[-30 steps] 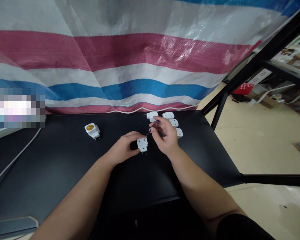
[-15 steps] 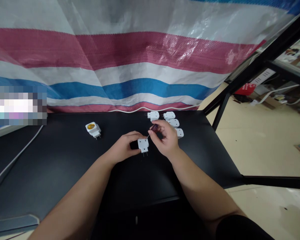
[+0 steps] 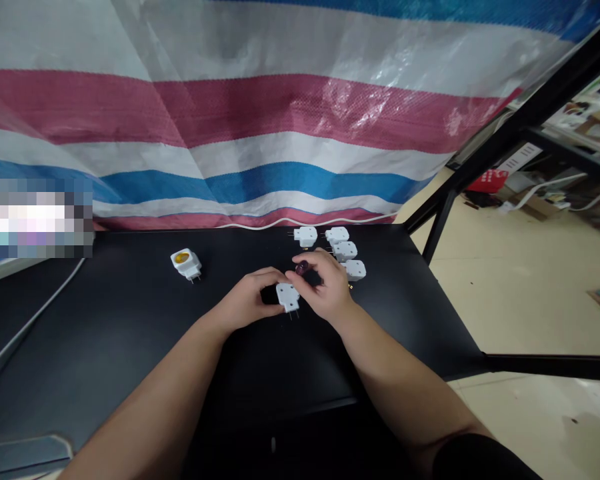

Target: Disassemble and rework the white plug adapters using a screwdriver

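My left hand (image 3: 245, 301) holds a white plug housing (image 3: 287, 296) upright on the black table, its two metal pins pointing toward me. My right hand (image 3: 325, 287) pinches a small dark purple bead-like component (image 3: 302, 268) just above that housing and close to its top edge. Any thin lead on the component is hidden by my fingers. Several similar white plug housings (image 3: 345, 251) lie just beyond my right hand, and one touches its knuckles or sits very near them. Farther left rests a white plug with a yellow window (image 3: 185, 264).
The black table (image 3: 130, 313) ends at a striped red, white and blue woven tarp (image 3: 230, 113). A white cable (image 3: 280, 225) runs along the tarp's foot, and a grey cable (image 3: 35, 320) crosses the table's left side. Black metal framing stands at right.
My right hand has moved down and toward the white housing, bringing the purple component closer to it. The thin lead seen earlier no longer shows. The housing in my left hand has shifted slightly.
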A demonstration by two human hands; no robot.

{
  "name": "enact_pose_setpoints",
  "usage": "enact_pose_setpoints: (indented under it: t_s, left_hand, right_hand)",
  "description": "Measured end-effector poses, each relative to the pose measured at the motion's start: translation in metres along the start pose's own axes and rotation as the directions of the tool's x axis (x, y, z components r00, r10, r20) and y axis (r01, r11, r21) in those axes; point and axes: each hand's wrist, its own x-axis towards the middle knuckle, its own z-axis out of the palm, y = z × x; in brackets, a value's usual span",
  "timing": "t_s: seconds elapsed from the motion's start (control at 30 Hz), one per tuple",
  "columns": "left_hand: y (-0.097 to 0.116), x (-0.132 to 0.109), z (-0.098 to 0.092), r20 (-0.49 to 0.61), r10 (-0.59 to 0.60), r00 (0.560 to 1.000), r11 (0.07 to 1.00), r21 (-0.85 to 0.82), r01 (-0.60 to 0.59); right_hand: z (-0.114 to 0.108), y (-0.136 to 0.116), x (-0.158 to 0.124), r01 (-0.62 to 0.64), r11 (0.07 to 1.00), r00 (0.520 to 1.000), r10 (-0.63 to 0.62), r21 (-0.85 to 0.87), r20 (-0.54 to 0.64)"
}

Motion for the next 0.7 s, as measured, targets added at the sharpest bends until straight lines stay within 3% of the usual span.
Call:
enact_pose_setpoints:
  t_s: [0.2,0.4,0.6,0.7]
  left_hand:
    - [0.000,0.001,0.001,-0.008,-0.007,1.000,1.000,-0.019,0.007]
    - [-0.004,-0.001,0.002,-0.017,-0.039,0.999,0.998,-0.044,0.038]
    - [-0.001,-0.002,0.001,0.007,-0.040,0.999,0.998,-0.048,0.040]
    - [-0.001,-0.003,0.000,0.028,-0.047,0.999,0.998,-0.051,0.048]
  right_hand:
    - [0.005,0.014,-0.008,0.015,1.000,0.998,-0.016,-0.006,-0.064]
    - [0.008,0.017,-0.006,0.105,0.994,0.981,-0.109,-0.034,-0.162]
    - [0.004,0.010,0.002,0.205,0.979,0.960,-0.205,-0.020,-0.191]
    - [0.001,0.009,0.003,0.173,0.982,0.975,-0.161,0.069,-0.156]
